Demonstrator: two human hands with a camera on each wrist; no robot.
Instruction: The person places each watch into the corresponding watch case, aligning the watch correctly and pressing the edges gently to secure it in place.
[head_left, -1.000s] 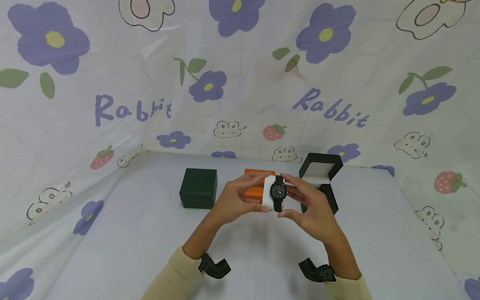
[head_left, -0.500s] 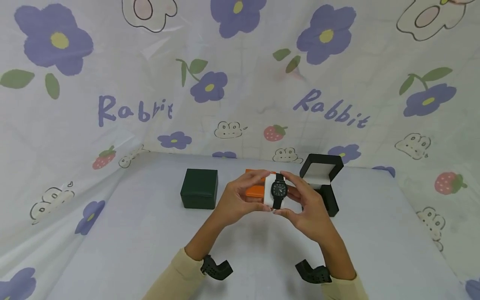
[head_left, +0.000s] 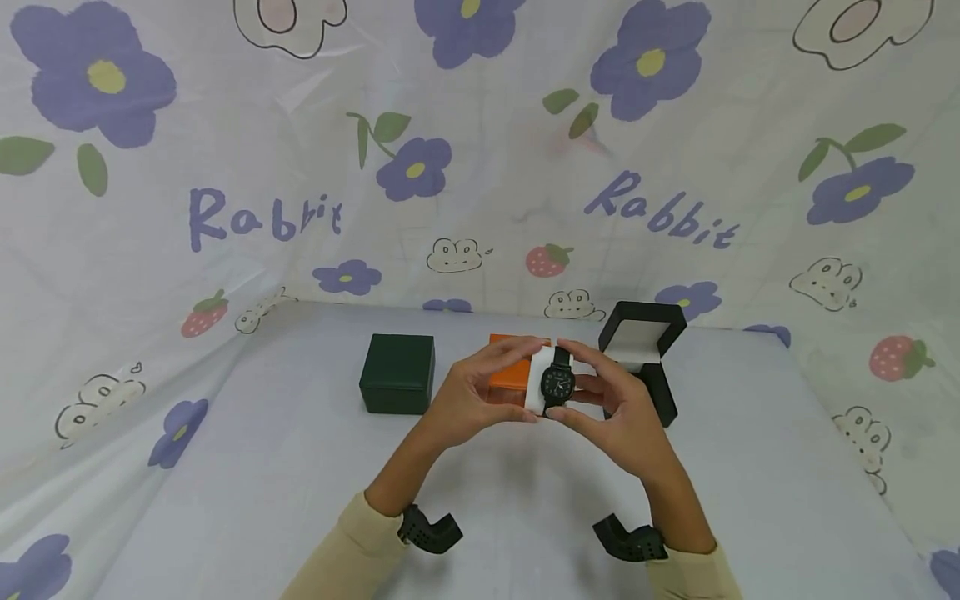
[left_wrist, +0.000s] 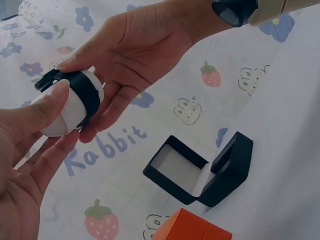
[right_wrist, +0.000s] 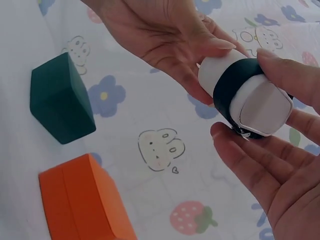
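A black wristwatch [head_left: 558,383] with a square-rounded dial is strapped round a white watch cushion [head_left: 535,382], held up above the table between both hands. My left hand [head_left: 468,392] pinches the cushion's left end, thumb below and fingers above. On the other side my right hand [head_left: 626,417] holds the watch, its thumb on the lower strap [right_wrist: 232,87] and its fingertips at the upper end. In the right wrist view the cushion's flat white end faces the camera, with the strap wrapped about it. The dial is turned away from the right wrist camera.
Behind the hands sits an orange box [head_left: 512,371], partly covered by the left hand. A closed dark green box [head_left: 397,375] stands to its left. At the right, a black box [left_wrist: 227,172] stands with its lid raised, showing white lining. A patterned cloth hangs behind.
Both hands still hold the watch and cushion near the same spot. The right thumb has shifted inward and up, onto the lower strap end, and the watch's tilt has changed slightly.
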